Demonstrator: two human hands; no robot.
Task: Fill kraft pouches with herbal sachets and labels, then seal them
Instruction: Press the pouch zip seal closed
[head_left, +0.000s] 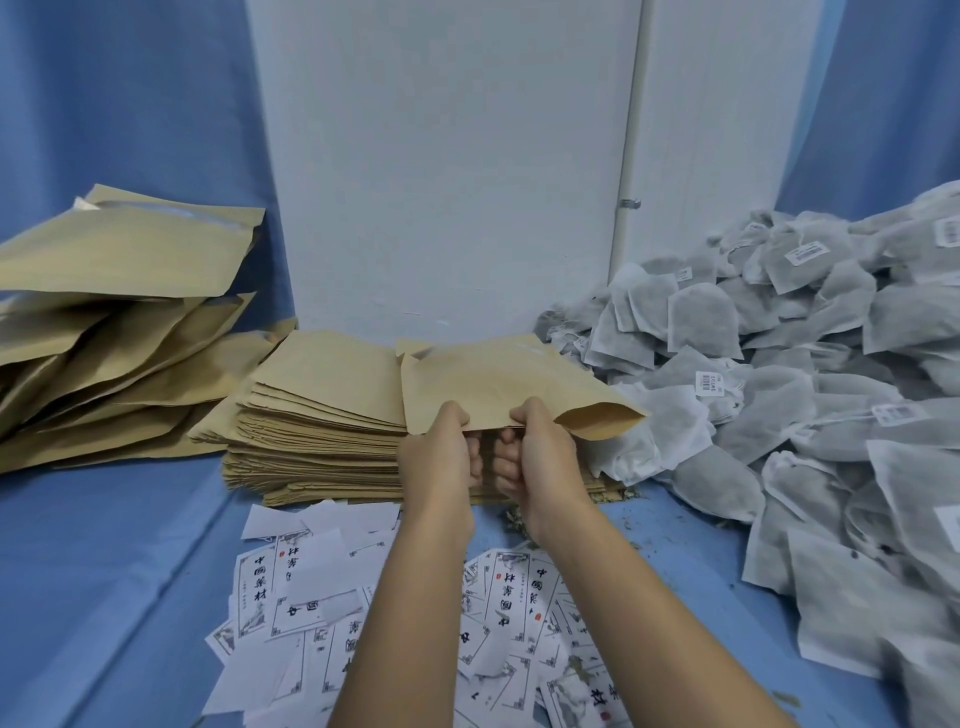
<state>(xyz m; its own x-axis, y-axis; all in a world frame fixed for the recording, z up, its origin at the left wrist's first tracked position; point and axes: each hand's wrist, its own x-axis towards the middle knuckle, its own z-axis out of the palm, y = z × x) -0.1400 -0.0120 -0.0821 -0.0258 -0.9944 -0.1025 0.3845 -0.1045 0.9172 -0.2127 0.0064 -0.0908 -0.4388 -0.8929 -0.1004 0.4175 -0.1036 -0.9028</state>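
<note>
Two hands hold one kraft pouch (498, 384) over a stack of flat pouches (322, 415).

The left hand (441, 457) and right hand (543, 457) pinch the pouch's near edge side by side, fingers (474, 460) curled beneath it. The raised pouch hides the right part of the stack. A pile of fuller pouches (114, 312) lies left and a heap of herbal sachets (779, 364) right. Printed labels (291, 597) litter the blue tabletop (104, 571), partly covered by the forearms.

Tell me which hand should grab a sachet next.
Right hand, probably: the sachet pile lies just right of it, while the left hand can hold the pouch.
</note>
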